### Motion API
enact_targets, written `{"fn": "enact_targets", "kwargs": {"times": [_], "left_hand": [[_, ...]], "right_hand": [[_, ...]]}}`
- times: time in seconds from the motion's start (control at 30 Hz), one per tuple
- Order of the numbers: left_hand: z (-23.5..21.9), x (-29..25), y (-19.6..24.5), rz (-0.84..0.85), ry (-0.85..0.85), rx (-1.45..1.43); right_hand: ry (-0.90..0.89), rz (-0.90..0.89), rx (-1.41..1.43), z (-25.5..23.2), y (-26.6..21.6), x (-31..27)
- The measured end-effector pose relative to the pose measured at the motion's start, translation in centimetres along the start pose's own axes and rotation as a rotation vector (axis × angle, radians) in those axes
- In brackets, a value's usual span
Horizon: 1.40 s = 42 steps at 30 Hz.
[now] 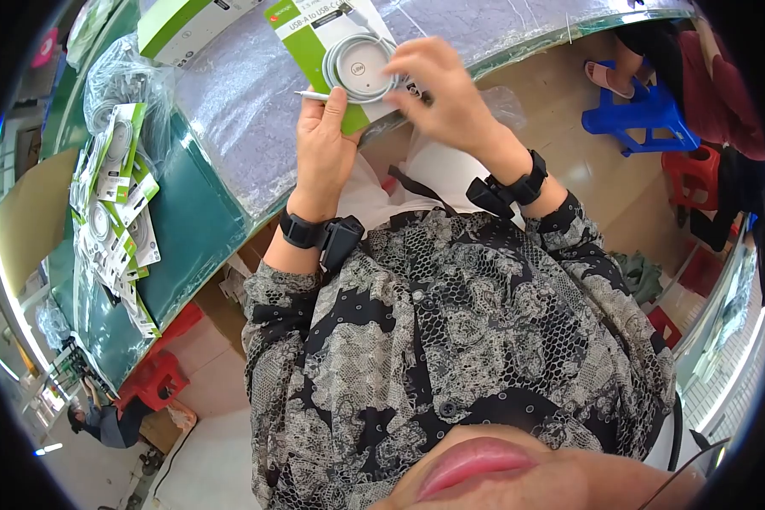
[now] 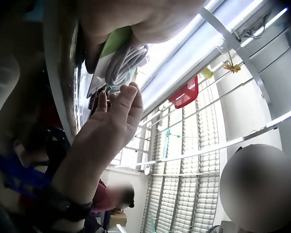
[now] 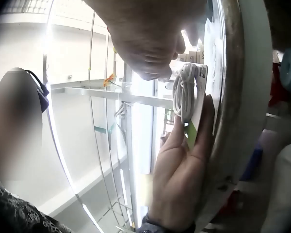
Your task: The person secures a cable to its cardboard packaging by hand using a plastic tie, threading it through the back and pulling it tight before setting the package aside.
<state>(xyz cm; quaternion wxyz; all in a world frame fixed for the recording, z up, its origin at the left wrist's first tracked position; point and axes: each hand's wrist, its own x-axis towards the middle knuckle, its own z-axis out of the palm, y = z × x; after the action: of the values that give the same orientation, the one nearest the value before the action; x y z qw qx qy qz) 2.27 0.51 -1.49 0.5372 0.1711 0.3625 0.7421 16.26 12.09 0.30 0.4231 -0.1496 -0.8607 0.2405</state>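
My left hand point(image 1: 325, 149) holds the lower left edge of a green and white retail card point(image 1: 293, 30), thumb on the front. The card is printed "USB-A to USB-C". On it lies a coiled white cable point(image 1: 330, 64) around a round white centre, one plug end point(image 1: 312, 94) sticking out left past my thumb. My right hand point(image 1: 450, 98), blurred, is at the coil's right side with fingers loosely bent. In the right wrist view the coil point(image 3: 184, 92) stands out from the card, the left hand point(image 3: 177, 179) pinching its lower end.
Several carded cables point(image 1: 115, 212) lie piled on the green table point(image 1: 204, 187) at left, beside a clear plastic bag point(image 1: 123, 76). A green and white box point(image 1: 187, 30) stands at the back. Blue stool point(image 1: 646, 115) and red stool point(image 1: 693, 174) are at right, near another person's legs.
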Motion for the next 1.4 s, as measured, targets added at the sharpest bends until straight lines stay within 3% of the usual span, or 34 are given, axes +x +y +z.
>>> {"fn": "enact_targets", "kwargs": {"times": [0.03,0.2,0.33,0.57,0.77,0.87,0.97,1.0,1.13,1.2,1.3,1.33,1.4], "left_hand": [[0.1,-0.1,0.1,0.015,-0.002,0.011],[0.6,-0.3,-0.5,0.078,-0.020,0.049],[1.0,-0.6,-0.7,0.173,-0.011,0.109],[0.7,-0.8,-1.3,0.257,0.051,0.251],[0.6,-0.8,-1.6,0.296,0.097,0.193],[1.0,-0.7,-1.2,0.255,0.108,0.132],[0.7,-0.5,-1.0,0.236,0.103,0.097],[0.4,-0.6,-1.1,0.231,0.093,0.090],[-0.7,0.0,-0.1,0.202,0.076,0.145],[-0.5,0.0,0.8,0.192,0.085,0.179],[0.3,0.5,1.9,0.844,0.316,0.833],[-0.1,0.5,2.2,0.847,0.322,0.832],[-1.7,-0.1,3.2,0.798,-0.030,1.472]], "right_hand": [[0.102,0.092,0.119,-0.2,0.0,0.2],[0.134,0.059,0.032,-0.4,0.8,1.6],[0.116,0.044,-0.039,0.4,0.4,1.9],[0.043,0.207,-0.198,1.7,0.3,1.1],[-0.033,0.281,-0.109,2.2,0.4,0.8],[-0.025,0.273,-0.044,1.9,-0.2,1.5],[0.067,-0.050,-0.325,0.8,-1.5,2.1],[0.069,-0.049,-0.323,1.1,-1.9,1.7],[-0.097,-0.114,-0.314,2.3,-2.6,0.5],[-0.160,-0.067,-0.280,1.8,-2.0,0.3],[-0.217,-0.046,-0.245,1.1,-1.5,0.0],[-0.239,-0.052,-0.224,0.9,-1.3,0.0],[-0.270,-0.059,-0.194,0.9,-1.1,-0.1]]}}
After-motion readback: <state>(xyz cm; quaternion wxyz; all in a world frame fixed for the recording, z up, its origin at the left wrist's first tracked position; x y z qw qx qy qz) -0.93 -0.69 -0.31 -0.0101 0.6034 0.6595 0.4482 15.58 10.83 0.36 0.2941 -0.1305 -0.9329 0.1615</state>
